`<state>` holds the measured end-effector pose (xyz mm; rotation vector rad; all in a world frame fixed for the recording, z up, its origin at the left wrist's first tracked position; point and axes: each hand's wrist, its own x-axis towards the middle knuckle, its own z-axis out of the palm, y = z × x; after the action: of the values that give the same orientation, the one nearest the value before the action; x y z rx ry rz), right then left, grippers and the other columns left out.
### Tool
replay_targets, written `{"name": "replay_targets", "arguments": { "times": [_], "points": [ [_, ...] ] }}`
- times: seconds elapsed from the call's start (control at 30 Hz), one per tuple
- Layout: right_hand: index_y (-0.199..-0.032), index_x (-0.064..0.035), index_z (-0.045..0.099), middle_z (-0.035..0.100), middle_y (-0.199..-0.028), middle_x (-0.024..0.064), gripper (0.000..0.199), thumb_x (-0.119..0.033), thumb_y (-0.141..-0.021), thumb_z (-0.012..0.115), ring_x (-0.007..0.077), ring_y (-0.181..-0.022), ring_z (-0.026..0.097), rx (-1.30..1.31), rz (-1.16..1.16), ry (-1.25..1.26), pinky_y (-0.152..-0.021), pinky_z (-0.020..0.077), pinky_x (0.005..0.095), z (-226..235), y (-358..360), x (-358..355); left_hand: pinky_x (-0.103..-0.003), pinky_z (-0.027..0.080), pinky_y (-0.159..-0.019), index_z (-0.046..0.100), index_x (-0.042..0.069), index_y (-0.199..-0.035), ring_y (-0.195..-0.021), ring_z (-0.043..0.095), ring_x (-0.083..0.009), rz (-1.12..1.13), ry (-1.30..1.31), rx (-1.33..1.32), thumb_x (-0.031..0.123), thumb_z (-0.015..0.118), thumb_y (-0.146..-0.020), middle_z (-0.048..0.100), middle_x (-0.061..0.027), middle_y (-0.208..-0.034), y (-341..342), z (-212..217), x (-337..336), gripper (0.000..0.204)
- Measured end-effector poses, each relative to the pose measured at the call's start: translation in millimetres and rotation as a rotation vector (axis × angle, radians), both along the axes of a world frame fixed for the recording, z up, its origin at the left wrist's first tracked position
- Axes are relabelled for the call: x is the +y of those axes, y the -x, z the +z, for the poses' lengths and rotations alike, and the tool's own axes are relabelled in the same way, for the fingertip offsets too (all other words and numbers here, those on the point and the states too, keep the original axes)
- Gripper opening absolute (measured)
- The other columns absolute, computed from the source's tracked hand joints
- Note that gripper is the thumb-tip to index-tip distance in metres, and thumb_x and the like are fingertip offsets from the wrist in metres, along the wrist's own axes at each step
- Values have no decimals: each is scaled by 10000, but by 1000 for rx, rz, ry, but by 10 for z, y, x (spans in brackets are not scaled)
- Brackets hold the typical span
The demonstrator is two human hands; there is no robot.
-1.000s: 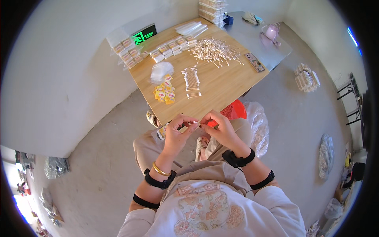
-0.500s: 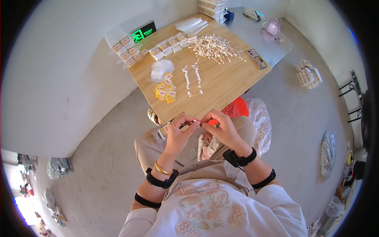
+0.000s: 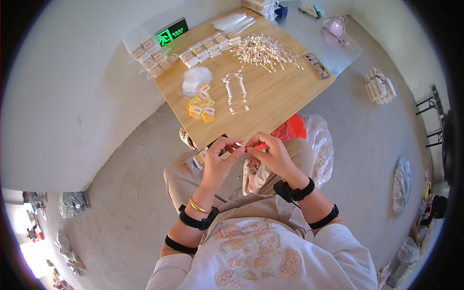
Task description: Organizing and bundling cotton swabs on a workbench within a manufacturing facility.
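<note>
A small, slender white cotton swab [image 3: 239, 144] sits between the two hands at the near edge of the table. The right hand [image 3: 273, 157] pinches its lower right end between closed thumb and fingertips; the white tip slants up-left toward the left hand [image 3: 218, 160], whose thumb and fingers curl around it, though whether they grip it cannot be told. Beyond, on a pale rectangular wooden table [image 3: 280, 99], lie a column of white-tipped swabs [image 3: 237, 92], yellow-and-white printed cards [image 3: 200, 106], and farther off, a loose swab heap [image 3: 266, 52].
</note>
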<state>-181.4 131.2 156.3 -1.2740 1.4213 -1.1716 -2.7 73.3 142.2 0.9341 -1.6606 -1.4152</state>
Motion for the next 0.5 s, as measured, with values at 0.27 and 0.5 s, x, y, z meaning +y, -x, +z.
{"name": "replay_targets", "arguments": {
  "times": [0.27, 0.5],
  "points": [
    [-928, -8, 671, 697, -862, 74, 118, -111, -873, 690, 157, -820, 654, 71, -55, 17, -741, 493, 298, -366, 159, -304, -236, 455, -764, 702, 68, -1116, -784, 573, -66, -13, -133, -180, 140, 758, -836, 690, -9, -968, -128, -298, -250, 294],
    [-867, -37, 660, 634, -848, 92, 81, -105, -835, 688, 284, -841, 621, 448, -172, 208, -746, 495, 369, -1018, 633, -1202, -435, 467, -879, 638, 80, -1090, -1064, 596, -262, -145, 181, -784, 367, 779, -790, 618, -91, -1078, -115, -997, -607, 438]
  ]
}}
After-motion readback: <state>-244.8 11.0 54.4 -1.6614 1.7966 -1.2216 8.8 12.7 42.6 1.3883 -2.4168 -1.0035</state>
